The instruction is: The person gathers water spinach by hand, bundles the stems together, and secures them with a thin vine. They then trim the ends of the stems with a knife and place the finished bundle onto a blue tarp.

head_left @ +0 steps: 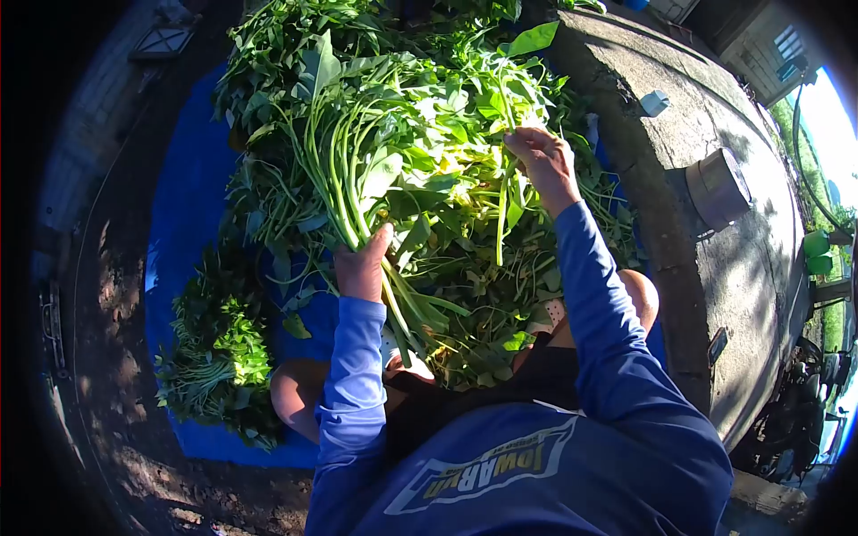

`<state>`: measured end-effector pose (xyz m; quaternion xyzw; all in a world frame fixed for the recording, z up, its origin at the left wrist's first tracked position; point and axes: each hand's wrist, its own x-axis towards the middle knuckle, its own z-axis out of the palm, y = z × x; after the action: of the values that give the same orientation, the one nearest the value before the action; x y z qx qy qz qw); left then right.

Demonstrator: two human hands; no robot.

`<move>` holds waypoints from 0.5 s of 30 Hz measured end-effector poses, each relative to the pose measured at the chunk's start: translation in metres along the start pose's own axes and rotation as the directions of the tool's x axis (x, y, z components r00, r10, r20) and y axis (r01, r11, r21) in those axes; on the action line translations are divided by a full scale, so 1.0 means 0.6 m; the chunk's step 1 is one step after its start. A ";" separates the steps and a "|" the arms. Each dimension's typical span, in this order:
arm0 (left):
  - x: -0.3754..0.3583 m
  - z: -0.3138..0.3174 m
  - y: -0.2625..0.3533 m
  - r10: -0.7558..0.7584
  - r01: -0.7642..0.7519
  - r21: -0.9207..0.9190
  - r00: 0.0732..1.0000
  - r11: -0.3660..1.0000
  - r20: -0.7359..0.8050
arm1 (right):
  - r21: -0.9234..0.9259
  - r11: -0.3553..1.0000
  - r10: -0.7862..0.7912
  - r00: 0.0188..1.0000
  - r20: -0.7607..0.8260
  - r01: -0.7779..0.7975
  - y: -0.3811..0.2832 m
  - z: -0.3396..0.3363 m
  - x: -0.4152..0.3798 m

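My left hand (362, 266) grips a thick bunch of long-stemmed leafy greens (349, 170) by the stems, holding it up over my lap. My right hand (543, 163) reaches into the pile of loose greens (465, 107) ahead and pinches a single green stem that hangs down from its fingers. Both arms wear blue long sleeves. The greens lie heaped on a blue tarp (183, 205) spread on the ground. My bare knees show below the bunch.
A tied smaller bundle of greens (219, 357) lies on the tarp at the left. A concrete ledge (715, 268) runs along the right, with a round tin (718, 188) and a small white object (654, 102) on it. Dirt ground surrounds the tarp.
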<state>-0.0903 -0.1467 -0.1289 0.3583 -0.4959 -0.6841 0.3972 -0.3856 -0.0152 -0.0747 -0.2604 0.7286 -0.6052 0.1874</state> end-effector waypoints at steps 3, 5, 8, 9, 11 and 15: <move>-0.009 0.011 0.003 -0.205 0.205 0.061 0.979 0.977 -0.011 | -0.173 0.981 -0.113 0.982 -0.153 0.086 -0.046 0.010 -0.054; -0.026 0.028 -0.001 -0.128 0.128 0.032 0.992 0.991 -0.009 | -0.010 0.999 -0.051 0.990 -0.130 0.050 -0.058 0.046 -0.090; -0.032 0.029 -0.020 -0.283 0.284 0.059 0.959 0.957 -0.025 | 0.278 0.931 0.167 0.952 0.256 -0.238 -0.061 0.122 -0.164; -0.019 0.016 -0.049 -0.286 0.284 0.151 0.958 0.947 -0.009 | 0.260 0.913 0.201 0.900 0.386 -0.315 -0.016 0.143 -0.171; -0.019 0.015 -0.056 -0.214 0.206 0.238 0.977 0.949 0.010 | 0.137 0.902 0.287 0.807 0.516 -0.409 0.013 0.166 -0.182; -0.032 0.012 -0.051 -0.244 0.227 0.215 0.968 0.950 0.053 | 0.142 0.937 0.275 0.923 0.268 -0.320 0.011 0.195 -0.215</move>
<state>-0.0943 -0.1209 -0.1545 0.4272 -0.5335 -0.6846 0.2534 -0.2150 -0.0279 -0.1096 -0.2006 0.6723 -0.5973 0.3886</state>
